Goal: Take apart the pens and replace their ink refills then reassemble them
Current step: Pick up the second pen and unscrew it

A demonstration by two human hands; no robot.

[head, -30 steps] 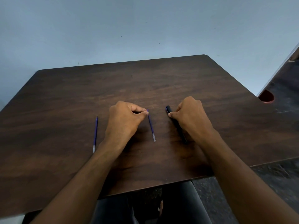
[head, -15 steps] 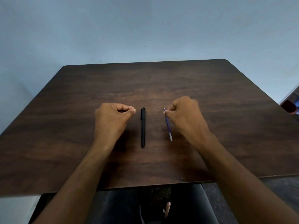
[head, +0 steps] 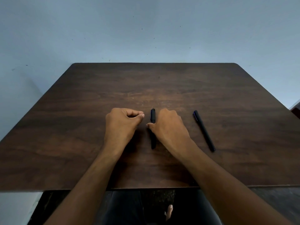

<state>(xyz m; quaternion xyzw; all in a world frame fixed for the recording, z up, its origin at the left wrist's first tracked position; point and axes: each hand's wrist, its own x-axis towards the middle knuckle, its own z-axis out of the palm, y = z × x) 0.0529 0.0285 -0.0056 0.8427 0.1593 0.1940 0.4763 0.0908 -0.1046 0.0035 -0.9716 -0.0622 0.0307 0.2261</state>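
Two slim black plastic pens lie on the dark wooden table [head: 227, 98]. The nearer pen [head: 152, 116] sits under the right hand [head: 168, 127], whose thumb and curled fingers seem to pinch its middle, likely readying a lift; the contact itself is hidden. The left hand [head: 121, 122], fingers curled onto its thumb and holding nothing visible, rests just left of that pen. The second pen [head: 204, 130] lies well right of the right fingers, untouched.

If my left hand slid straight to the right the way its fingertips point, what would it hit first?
Probably the black pen lying between the hands: the left hand points its fingertips at the pen's upper part. The right hand is just beyond it.
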